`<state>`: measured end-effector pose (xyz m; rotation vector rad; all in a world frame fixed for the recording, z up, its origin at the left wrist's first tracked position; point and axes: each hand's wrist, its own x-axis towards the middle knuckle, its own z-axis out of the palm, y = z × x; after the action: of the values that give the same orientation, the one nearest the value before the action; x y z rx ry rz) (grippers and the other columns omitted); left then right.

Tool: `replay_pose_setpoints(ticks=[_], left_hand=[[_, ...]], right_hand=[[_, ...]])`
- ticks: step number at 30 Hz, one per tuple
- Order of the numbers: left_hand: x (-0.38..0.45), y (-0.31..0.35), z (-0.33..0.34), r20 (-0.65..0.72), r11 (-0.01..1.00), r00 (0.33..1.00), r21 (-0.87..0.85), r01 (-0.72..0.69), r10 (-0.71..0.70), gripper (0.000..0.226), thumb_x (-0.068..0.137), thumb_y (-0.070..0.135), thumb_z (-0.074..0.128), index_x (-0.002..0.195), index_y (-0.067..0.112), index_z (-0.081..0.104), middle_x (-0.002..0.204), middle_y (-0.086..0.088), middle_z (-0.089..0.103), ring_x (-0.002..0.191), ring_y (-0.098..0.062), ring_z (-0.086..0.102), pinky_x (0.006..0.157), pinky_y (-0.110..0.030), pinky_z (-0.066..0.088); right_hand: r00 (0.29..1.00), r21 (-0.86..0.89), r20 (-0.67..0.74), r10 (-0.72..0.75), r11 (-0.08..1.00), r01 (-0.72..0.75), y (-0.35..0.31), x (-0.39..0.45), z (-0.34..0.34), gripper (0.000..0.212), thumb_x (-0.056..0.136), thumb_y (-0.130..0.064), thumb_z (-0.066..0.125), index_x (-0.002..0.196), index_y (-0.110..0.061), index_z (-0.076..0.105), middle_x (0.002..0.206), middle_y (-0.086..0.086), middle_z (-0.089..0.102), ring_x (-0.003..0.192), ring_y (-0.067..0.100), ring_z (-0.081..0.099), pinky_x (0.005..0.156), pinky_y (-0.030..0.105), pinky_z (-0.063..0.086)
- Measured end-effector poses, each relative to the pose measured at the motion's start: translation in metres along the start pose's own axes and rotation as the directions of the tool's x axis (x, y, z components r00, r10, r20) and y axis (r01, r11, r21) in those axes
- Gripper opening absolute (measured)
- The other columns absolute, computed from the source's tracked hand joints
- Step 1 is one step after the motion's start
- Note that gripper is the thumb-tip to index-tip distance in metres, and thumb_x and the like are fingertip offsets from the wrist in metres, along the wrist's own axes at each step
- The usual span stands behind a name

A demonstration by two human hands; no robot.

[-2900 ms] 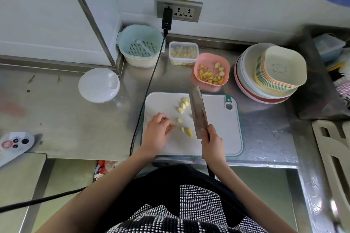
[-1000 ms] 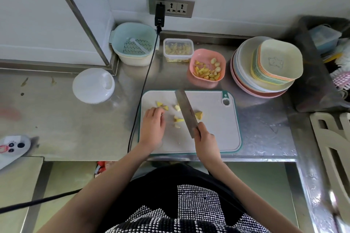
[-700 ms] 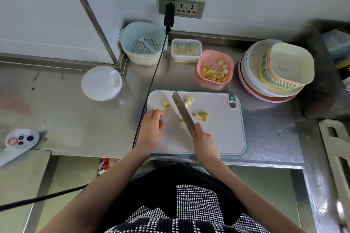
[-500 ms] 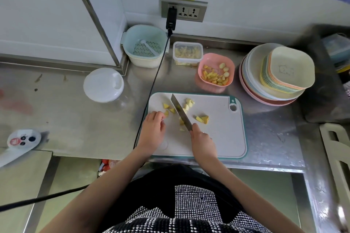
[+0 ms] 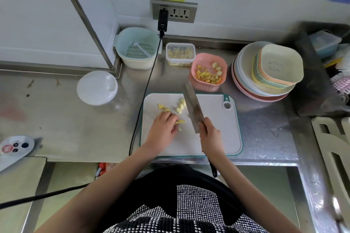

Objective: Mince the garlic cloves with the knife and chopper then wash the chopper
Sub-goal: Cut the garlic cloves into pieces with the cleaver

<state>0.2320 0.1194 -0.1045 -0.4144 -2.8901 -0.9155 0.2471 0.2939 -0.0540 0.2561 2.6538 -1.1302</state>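
Landmark is the white cutting board point(image 5: 217, 138) on the steel counter. Garlic pieces point(image 5: 180, 107) lie scattered on the board's far-left part, coarse chunks, not minced yet.

Right hand point(image 5: 210, 136) is wrapped round the handle of the knife point(image 5: 193, 108) at the board's middle, thumb up near the blade heel, likely for control. The blade runs diagonally toward the board's far edge, just right of the garlic; whether the edge is on the board or lifted cannot be told.

Left hand point(image 5: 163, 126) sits on the board's left half, fingers curled down over a few chunks; this likely pins them and keeps the fingertips back from the blade.

Pink bowl point(image 5: 208, 60) with more cloves sits just beyond the board's far edge, within reach for refills. White round chopper point(image 5: 96, 88) stands well left of the board, closed and untouched, probably parked for the next stage. Black cable point(image 5: 147, 81) runs down along the board's left edge.

Judgement: still the knife stage; chopper and washing not begun.
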Motion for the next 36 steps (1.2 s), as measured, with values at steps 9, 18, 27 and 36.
replay_pose_setpoints(ticks=[9, 18, 27, 36], left_hand=[[0.048, 0.028, 0.022, 0.202, 0.986, 0.977, 0.132, -0.102, 0.074, 0.033, 0.086, 0.003, 0.056, 0.116, 0.011, 0.067, 0.116, -0.006, 0.062, 0.113, -0.035, 0.051, 0.088, -0.042, 0.041], [0.054, 0.026, 0.023, 0.239, 0.993, 0.964, 0.0, 0.118, -0.115, 0.011, 0.079, 0.006, 0.061, 0.089, 0.01, 0.059, 0.088, -0.009, 0.066, 0.085, -0.031, 0.061, 0.069, -0.036, 0.045], [0.022, 0.009, 0.005, -0.068, 0.986, 0.986, -0.085, 0.147, -0.153, 0.02, 0.074, -0.007, 0.068, 0.089, 0.002, 0.06, 0.08, -0.011, 0.061, 0.078, -0.033, 0.057, 0.062, -0.041, 0.05], [0.011, -0.013, 0.002, -0.099, 0.965, 0.96, -0.052, 0.259, -0.263, 0.028, 0.072, -0.016, 0.06, 0.093, 0.003, 0.064, 0.091, -0.01, 0.069, 0.086, -0.033, 0.061, 0.069, -0.04, 0.051]], right_hand=[[0.972, 0.054, -0.168, 0.166, 0.986, -0.159, 0.036, -0.014, -0.029, 0.023, 0.101, -0.021, 0.036, 0.08, -0.013, 0.037, 0.061, 0.005, 0.045, 0.05, 0.021, 0.037, 0.044, 0.036, 0.031], [0.992, 0.0, -0.055, 0.114, 0.994, -0.114, 0.021, -0.016, -0.023, 0.022, 0.102, -0.025, 0.034, 0.083, -0.014, 0.035, 0.058, 0.0, 0.044, 0.049, 0.019, 0.036, 0.046, 0.03, 0.024], [0.992, -0.213, 0.108, 0.069, 0.976, -0.045, 0.009, -0.007, -0.003, 0.016, 0.103, -0.03, 0.029, 0.093, -0.018, 0.034, 0.071, 0.009, 0.053, 0.062, 0.033, 0.05, 0.053, 0.033, 0.034], [0.985, -0.407, 0.156, 0.076, 0.913, -0.006, 0.012, -0.001, 0.01, 0.012, 0.104, -0.023, 0.03, 0.107, -0.014, 0.036, 0.076, 0.011, 0.057, 0.067, 0.034, 0.058, 0.06, 0.04, 0.049]])
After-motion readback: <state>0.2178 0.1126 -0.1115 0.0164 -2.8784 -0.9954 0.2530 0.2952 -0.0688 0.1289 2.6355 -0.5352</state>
